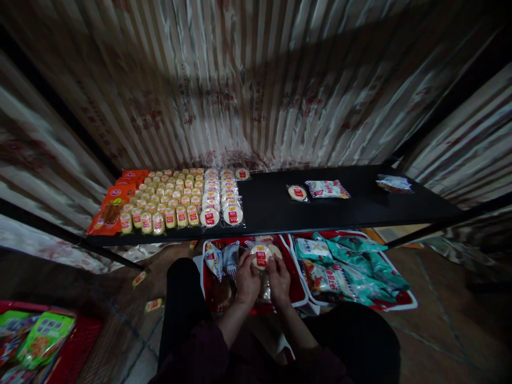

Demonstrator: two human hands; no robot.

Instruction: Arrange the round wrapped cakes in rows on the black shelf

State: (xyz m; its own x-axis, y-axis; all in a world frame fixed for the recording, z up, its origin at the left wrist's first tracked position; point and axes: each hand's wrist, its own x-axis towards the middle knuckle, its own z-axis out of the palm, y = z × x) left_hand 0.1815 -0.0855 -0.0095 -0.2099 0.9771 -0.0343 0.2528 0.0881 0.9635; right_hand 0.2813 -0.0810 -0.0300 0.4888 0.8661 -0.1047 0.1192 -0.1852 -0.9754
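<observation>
Between my left hand (pixel 247 281) and my right hand (pixel 279 277) is a round, pale packaged cracker (pixel 261 256) with a red label. Both hands have their fingers closed on its edges, above a red basket (pixel 296 266) with a white rim. Behind it, another pale round pack shows in part. Inside the basket, blue-and-white snack bags (pixel 231 258) lie to the left of my hands. Rows of similar round packs (pixel 232 215) stand on the black shelf (pixel 268 205) in front of me.
Small yellow packs (pixel 170 217) and orange bags (pixel 113 205) fill the shelf's left part. A lone round pack (pixel 297 193) and a striped bag (pixel 327 189) lie farther right. A second basket (pixel 408 305) holds green bags. Several yellow packs (pixel 154 304) are on the floor. Another red basket (pixel 82 341) stands left.
</observation>
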